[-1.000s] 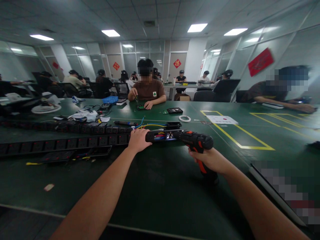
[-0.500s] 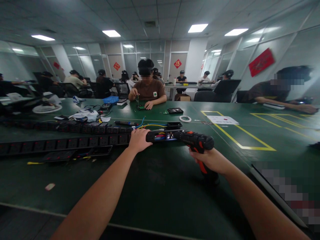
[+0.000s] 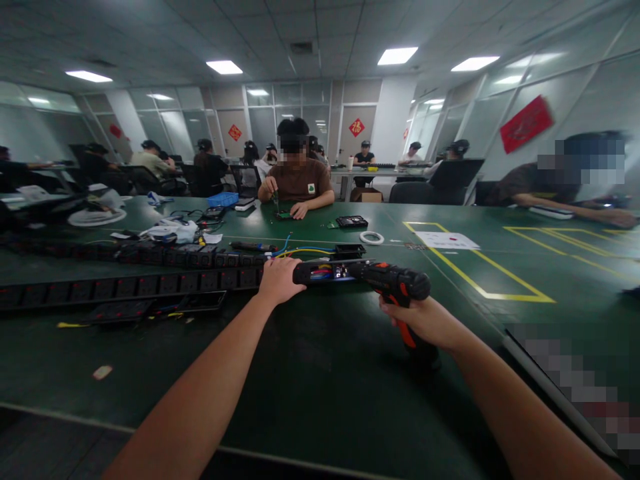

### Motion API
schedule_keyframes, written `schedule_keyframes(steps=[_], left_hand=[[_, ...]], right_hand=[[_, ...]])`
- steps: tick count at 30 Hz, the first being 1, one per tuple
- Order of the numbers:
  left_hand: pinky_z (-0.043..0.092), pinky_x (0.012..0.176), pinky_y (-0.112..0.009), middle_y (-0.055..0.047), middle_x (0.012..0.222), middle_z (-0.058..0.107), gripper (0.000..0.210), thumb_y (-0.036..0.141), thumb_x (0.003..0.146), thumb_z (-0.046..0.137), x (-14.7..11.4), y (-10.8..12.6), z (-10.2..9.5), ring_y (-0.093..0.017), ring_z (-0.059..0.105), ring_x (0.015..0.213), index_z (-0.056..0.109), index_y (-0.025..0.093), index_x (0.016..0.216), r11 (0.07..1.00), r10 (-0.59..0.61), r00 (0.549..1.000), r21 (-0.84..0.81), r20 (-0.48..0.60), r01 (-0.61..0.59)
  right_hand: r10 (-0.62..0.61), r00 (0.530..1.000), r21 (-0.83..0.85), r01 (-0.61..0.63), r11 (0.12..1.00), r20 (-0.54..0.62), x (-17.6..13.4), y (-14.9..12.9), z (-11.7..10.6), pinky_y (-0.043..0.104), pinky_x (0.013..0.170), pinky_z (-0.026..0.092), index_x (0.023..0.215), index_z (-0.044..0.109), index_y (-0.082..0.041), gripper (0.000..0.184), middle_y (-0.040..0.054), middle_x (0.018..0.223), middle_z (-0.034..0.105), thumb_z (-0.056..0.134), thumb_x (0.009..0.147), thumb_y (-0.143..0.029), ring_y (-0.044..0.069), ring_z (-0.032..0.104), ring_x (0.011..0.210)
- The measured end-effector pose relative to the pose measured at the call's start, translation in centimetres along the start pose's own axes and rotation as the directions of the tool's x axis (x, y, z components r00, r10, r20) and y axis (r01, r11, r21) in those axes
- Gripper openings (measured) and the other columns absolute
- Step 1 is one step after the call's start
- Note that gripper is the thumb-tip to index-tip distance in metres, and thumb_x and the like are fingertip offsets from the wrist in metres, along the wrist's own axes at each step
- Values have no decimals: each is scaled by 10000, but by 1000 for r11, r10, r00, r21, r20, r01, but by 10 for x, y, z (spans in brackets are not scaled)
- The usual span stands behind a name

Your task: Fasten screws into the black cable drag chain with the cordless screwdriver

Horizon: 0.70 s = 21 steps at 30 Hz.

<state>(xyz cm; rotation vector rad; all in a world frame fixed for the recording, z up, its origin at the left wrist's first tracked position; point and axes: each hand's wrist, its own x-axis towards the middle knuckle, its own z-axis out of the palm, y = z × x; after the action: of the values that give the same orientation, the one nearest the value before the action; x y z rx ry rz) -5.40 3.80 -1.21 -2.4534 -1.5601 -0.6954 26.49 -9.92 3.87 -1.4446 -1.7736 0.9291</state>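
Note:
A long black power strip (image 3: 173,283) with a row of sockets lies across the green table. My left hand (image 3: 281,280) is closed around it near its right end. Just right of that hand the strip's casing is uncovered, and coloured wires (image 3: 323,273) show inside. My right hand (image 3: 417,317) grips a black and orange cordless drill (image 3: 395,281) by its handle, a finger near the trigger. The drill points left, its front end at the uncovered end of the strip. Whether its bit touches a screw there is too small to tell.
Behind lie a second power strip (image 3: 140,255), a screwdriver (image 3: 253,246), blue and yellow wires (image 3: 310,251) and a white ring of tape (image 3: 371,238). Loose black parts (image 3: 120,311) lie in front of the strip. A co-worker (image 3: 297,180) sits opposite; papers (image 3: 447,240) lie to the right.
The whole view has shifted very slightly. Both hands, the drill and the power strip keep the same places relative to one another.

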Motion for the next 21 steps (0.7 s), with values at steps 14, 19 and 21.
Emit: schedule_keyframes(steps=[14, 19, 21], left_hand=[[344, 1033, -490, -74, 1289, 647, 620, 488, 710, 808, 0, 2, -2, -335, 553, 1194, 606, 280, 1258, 1000, -4, 1000, 4, 10, 4], [352, 1023, -471, -68, 1273, 654, 609, 477, 708, 810, -1, 2, -2, -329, 553, 1193, 608, 281, 1247, 1000, -2, 1000, 9, 9, 2], [346, 1029, -472, -65, 1278, 653, 614, 478, 707, 811, -1, 2, -2, -327, 554, 1190, 606, 283, 1252, 1000, -2, 1000, 12, 5, 2]], right_hand=[[38, 999, 90, -37, 995, -15, -3, -11, 3, 365, 690, 516, 1052, 658, -189, 372, 60, 983, 699, 702, 747, -397, 180, 628, 676], [37, 999, 83, -34, 996, -29, -3, -13, 4, 364, 685, 510, 997, 668, -180, 362, 40, 856, 684, 708, 735, -425, 192, 623, 679], [26, 999, 77, -23, 997, -38, -3, -12, 3, 365, 693, 510, 974, 670, -179, 346, 36, 829, 673, 707, 740, -430, 195, 621, 682]])
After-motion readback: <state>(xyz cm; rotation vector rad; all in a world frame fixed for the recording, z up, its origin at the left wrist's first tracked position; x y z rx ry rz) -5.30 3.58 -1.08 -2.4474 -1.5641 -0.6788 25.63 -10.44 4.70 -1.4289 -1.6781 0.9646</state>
